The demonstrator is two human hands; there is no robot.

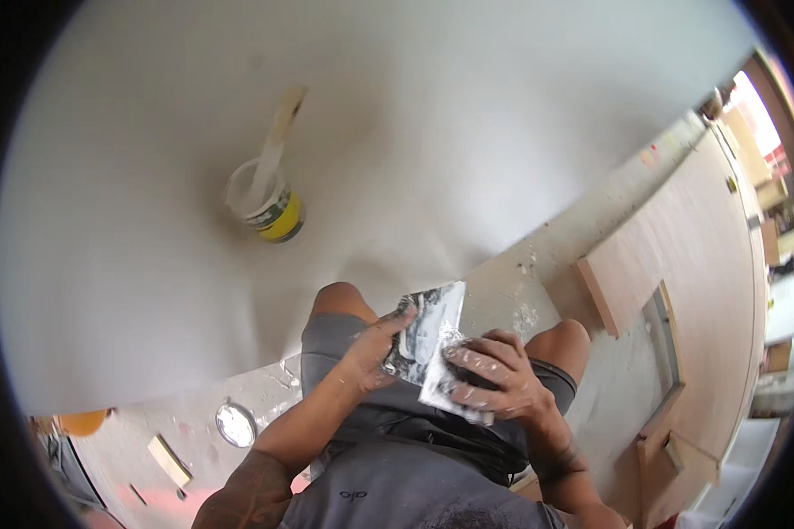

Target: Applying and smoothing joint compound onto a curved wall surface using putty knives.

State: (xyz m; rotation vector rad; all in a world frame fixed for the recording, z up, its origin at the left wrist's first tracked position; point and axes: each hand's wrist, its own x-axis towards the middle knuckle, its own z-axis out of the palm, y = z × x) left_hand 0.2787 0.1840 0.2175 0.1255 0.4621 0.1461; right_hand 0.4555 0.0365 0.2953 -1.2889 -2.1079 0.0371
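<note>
My left hand point(375, 351) grips a dark, flat plate point(425, 331) smeared with white paste, its thumb lying over the near edge. In my right hand point(498, 377) is a broad flat spreader point(436, 388), coated with the same white paste. The spreader's edge meets or overlaps the plate's right side; exact contact is hard to tell. White paste spots the fingers of my right hand. Both tools are over my lap. Farther off, a white tub point(278, 212) with a yellow band stands on a large white surface point(397, 159), a paste-covered flat stick point(279, 132) leaning in it.
The white surface spreads ahead and left of my knees. On the paint-spotted floor point(538, 273) at lower left lie a round, shiny lid-like thing point(235, 424) and a small pale strip point(169, 460). A large wooden panel point(688, 238) with a cut-out stands at right.
</note>
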